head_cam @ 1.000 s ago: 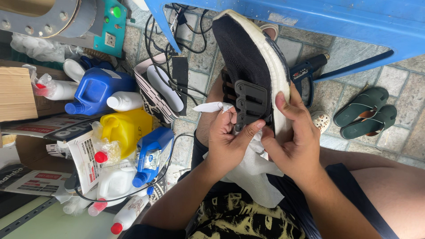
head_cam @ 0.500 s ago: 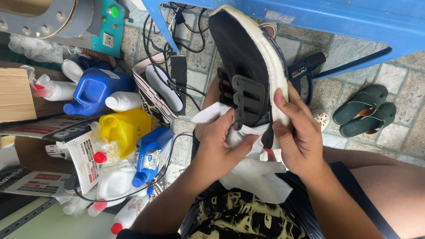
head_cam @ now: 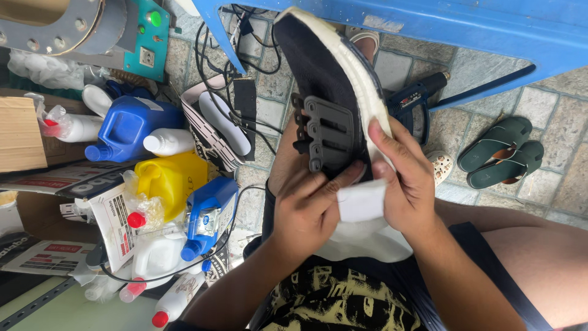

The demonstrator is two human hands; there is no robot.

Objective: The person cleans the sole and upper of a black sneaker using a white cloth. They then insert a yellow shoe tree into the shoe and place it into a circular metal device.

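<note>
A: Position of the shoe?

B: Black knit sneaker (head_cam: 318,67) with a white foam sole, held over the person's lap, toe pointing away toward the blue plastic bench (head_cam: 429,24) edge. It lies on its side, sole edge to the right, grey plastic lace cage facing up.

A: Left hand?

B: Left hand (head_cam: 306,208) sits at the shoe's heel end, fingers curled, thumb stretched across to press a folded white cloth (head_cam: 362,202) against the shoe. Grip is pressed together on the cloth, thumb on top.

A: Right hand?

B: Right hand (head_cam: 404,178) wraps the sole side near the heel. Index finger lies along the white foam; the other fingers close round behind. Grip clamped on the sneaker. The cloth's edge touches this palm too.

A: More cloth below?

B: Yes, the rest of it hangs down between the wrists onto the dark shorts.

A: Surroundings on the floor?

B: Stone-tile floor (head_cam: 551,104). To the left, a cluster of containers: blue jug (head_cam: 131,125) on its side, yellow jug (head_cam: 168,178) just beside it, a smaller blue bottle (head_cam: 208,214), white bottles with red caps (head_cam: 177,297) near the bottom. Loose insoles (head_cam: 223,122) lie near tangled black cables. Cardboard box (head_cam: 21,132) at far left.

A: Right side?

B: Blue hot-air gun (head_cam: 413,101) just behind the shoe, partly hidden. Pair of green sandals (head_cam: 502,153) well apart, on the tiles.
</note>
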